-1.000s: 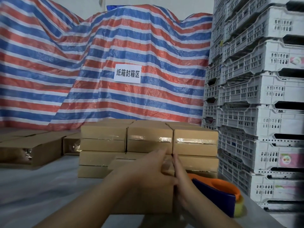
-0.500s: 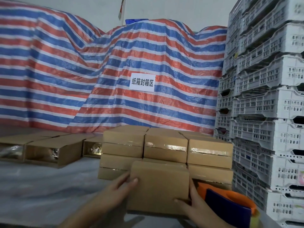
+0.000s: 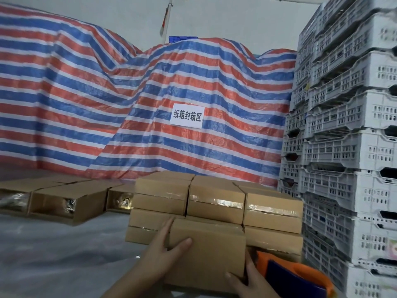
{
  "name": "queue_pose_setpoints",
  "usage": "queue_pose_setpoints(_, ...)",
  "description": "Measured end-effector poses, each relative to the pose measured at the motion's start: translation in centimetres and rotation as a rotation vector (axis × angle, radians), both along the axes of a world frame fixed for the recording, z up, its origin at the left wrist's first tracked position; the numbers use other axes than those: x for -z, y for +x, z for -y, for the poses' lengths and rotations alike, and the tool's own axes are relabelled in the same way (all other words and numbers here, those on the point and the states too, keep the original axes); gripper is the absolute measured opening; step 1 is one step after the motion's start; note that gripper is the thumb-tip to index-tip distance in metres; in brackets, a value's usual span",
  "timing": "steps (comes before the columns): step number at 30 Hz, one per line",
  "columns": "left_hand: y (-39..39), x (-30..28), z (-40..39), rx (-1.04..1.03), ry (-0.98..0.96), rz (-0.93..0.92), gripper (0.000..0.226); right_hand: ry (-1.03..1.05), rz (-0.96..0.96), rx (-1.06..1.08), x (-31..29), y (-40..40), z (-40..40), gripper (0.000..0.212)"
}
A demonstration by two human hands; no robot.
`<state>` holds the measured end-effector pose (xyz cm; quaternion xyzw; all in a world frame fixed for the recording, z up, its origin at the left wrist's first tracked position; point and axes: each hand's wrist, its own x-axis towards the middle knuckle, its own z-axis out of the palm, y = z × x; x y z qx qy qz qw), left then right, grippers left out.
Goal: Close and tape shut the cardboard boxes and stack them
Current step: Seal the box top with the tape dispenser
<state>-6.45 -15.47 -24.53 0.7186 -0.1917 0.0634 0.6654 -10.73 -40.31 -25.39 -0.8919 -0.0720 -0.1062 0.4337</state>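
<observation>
Both hands, left hand (image 3: 163, 252) and right hand (image 3: 247, 278), clasp one closed cardboard box (image 3: 206, 252) before six stacked taped boxes (image 3: 214, 203), lower center.

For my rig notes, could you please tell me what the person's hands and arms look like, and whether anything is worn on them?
Both hands, the left hand and the right hand, are bare: no gloves, rings or watch show. Both forearms are uncovered, with no sleeves in view.

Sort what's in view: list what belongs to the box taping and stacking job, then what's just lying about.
Job: held box, gripped by left hand and right hand; taped box stack; open boxes; orange tape dispenser.

Lying about: white crates; striped tarp; paper sign.
</observation>
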Motion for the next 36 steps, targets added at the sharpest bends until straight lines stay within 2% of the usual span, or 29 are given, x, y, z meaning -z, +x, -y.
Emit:
queue_pose_setpoints(4,0.0,0.7,0.3,-0.089,-0.026,0.047,0.075,0.003,0.008,0.036,0.2,0.3,-0.1,0.101)
queue_pose_setpoints(7,0.1,1.6,0.3,-0.129,0.0,0.042,0.076,0.023,0.0,0.054,0.4,0.5,-0.1,0.101)
queue_pose_setpoints(11,-0.7,1.7,0.6,-0.074,-0.054,0.001,0.05,0.018,-0.005,0.035,0.5,0.5,-0.2,0.101)
queue_pose_setpoints(15,-1.2,1.4,0.7,-0.064,-0.003,-0.014,0.037,0.007,-0.029,0.014,0.3,0.0,-0.2,0.105)
queue_pose_setpoints(19,-1.4,0.9,0.8,-0.152,-0.094,-0.037,0.019,-0.057,-0.035,-0.044,0.0,-0.6,-0.2,0.103)
queue_pose_setpoints(21,-1.8,-0.2,1.0,-0.227,-0.147,-0.005,0.013,0.027,0.01,-0.141,0.0,-0.4,-0.3,0.099)
queue_pose_setpoints(24,-2.5,-3.3,0.8,-0.32,-0.131,0.043,0.013,0.212,0.116,-0.151,-1.0,-0.8,-1.3,0.092)
queue_pose_setpoints(27,-3.0,-7.5,0.2,-0.36,-0.12,0.1,0.026,0.318,0.301,-0.094,-4.4,-1.0,-2.5,0.092)
queue_pose_setpoints(29,-2.7,-11.2,-0.6,-0.326,-0.097,0.135,0.029,0.303,0.373,-0.105,-8.2,-0.9,-3.1,0.089)
queue_pose_setpoints(33,0.7,-19.2,-1.8,-0.269,-0.099,0.194,0.039,0.215,0.453,-0.111,-16.7,2.1,-4.5,0.059)
queue_pose_setpoints(36,4.7,-24.4,-2.9,-0.214,-0.131,0.104,0.043,0.228,0.469,-0.073,-21.7,7.0,-5.5,0.059)
